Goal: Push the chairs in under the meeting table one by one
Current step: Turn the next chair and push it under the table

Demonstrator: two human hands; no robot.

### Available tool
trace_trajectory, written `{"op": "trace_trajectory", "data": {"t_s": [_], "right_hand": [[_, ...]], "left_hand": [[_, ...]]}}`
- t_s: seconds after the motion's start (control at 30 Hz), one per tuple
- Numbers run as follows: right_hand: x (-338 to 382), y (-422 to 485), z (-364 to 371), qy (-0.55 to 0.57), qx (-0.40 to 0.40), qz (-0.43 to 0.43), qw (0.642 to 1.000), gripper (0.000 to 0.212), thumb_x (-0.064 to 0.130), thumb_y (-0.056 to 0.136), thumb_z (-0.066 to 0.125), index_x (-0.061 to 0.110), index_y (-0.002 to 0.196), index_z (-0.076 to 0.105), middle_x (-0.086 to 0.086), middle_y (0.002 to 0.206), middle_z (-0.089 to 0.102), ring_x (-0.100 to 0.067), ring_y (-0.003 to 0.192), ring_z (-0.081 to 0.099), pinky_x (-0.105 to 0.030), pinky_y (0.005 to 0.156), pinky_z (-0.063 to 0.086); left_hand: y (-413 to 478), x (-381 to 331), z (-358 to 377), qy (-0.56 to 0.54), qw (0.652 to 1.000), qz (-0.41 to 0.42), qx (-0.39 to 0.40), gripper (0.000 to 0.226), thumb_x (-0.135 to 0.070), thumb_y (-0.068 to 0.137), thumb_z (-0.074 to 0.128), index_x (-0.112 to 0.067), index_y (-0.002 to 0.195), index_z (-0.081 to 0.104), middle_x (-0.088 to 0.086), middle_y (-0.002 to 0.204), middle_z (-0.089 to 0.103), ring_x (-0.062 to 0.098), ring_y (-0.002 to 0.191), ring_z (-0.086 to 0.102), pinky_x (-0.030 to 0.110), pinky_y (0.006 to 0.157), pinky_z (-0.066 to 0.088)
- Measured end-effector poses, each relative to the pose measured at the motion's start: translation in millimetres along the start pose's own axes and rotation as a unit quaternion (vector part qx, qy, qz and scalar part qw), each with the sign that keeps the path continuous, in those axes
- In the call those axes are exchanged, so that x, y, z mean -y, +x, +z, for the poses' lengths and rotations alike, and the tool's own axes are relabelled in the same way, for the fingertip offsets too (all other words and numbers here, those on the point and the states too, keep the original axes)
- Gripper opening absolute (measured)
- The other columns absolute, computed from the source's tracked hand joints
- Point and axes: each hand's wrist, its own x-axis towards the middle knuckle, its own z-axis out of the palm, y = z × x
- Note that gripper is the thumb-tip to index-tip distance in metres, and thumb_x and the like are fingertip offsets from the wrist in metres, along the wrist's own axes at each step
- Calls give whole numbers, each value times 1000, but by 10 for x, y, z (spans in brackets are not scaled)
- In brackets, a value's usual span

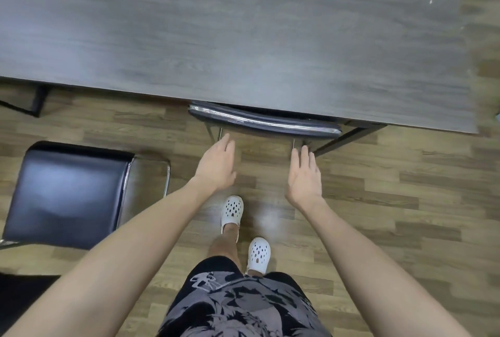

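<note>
Head view is showing both hands, left hand (217, 165) and right hand (304, 174), hovering flat-fingered and holding nothing just short of one black padded chrome-framed chair (263, 121) sitting tucked under the grey wood-grain meeting table (216, 33), while another black cushioned chair (67, 190) is standing out left, awaiting pushing.

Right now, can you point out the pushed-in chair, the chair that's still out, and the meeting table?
Pushed-in chair (266, 121): head view, top edge of its backrest.
Chair still out (67, 190): head view, middle of its black seat.
Meeting table (216, 39): head view, bare grey top.
</note>
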Motion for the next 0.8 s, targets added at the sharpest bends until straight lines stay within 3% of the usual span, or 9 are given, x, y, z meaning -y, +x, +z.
{"op": "trace_trajectory", "data": {"t_s": [0.1,0.2,0.33,0.57,0.8], "right_hand": [[-35,-292,216,14,44,-14,999,62,10,87,54,6,143,28,-16,151,27,-32,141,24,-40,110,30],[-64,-503,380,-23,85,-46,995,39,23,90,52,9,126,45,-12,137,45,-30,134,34,-39,106,33],[-38,-687,477,-28,108,-55,992,37,29,91,49,10,123,47,-13,133,52,-30,128,43,-38,103,35],[447,-937,627,-63,125,-98,985,33,24,93,47,11,123,46,-12,130,55,-31,124,48,-38,98,36],[1167,-1344,954,-85,149,-128,977,34,18,90,46,9,123,45,-14,126,58,-32,119,52,-37,93,38]], "left_hand": [[-346,-144,191,-33,999,-16,24,55,-27,89,61,-4,133,39,13,154,31,33,137,37,43,107,40],[-687,-195,394,-33,998,-13,53,35,-28,90,55,-8,117,43,12,130,51,34,117,51,45,92,48],[-1065,-73,576,-56,995,-49,69,44,-28,89,54,-10,127,42,11,133,51,33,120,51,44,94,48],[-1656,326,747,-72,989,-117,53,28,-25,90,50,-9,112,41,13,114,56,35,107,56,39,78,45],[-2320,890,1080,-79,988,-108,71,24,-24,91,47,-10,109,41,12,111,55,34,104,57,39,77,46]]}}
